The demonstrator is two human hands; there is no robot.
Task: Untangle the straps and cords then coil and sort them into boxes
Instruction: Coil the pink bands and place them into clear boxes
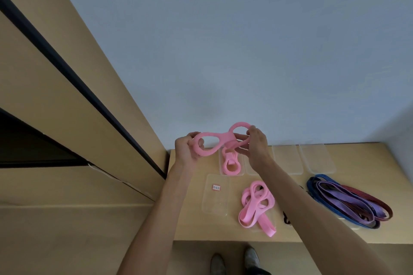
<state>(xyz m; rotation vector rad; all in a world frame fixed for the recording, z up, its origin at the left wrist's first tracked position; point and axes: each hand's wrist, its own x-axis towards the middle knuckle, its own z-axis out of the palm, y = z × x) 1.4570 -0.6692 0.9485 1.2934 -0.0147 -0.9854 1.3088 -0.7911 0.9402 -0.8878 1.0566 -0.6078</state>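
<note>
Both my hands hold one pink strap (214,140) above the table (348,158): left hand (186,147) gripping its loop, right hand (257,143) pinching the other; more pink straps (257,205) lie below.

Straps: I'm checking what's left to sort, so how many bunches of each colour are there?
Pink, held between left hand and right hand: 1
Pink, coiled in a clear box: 1
Pink, loose on the table: 1
Blue, purple and red pile: 1
Total: 4 bunches
</note>
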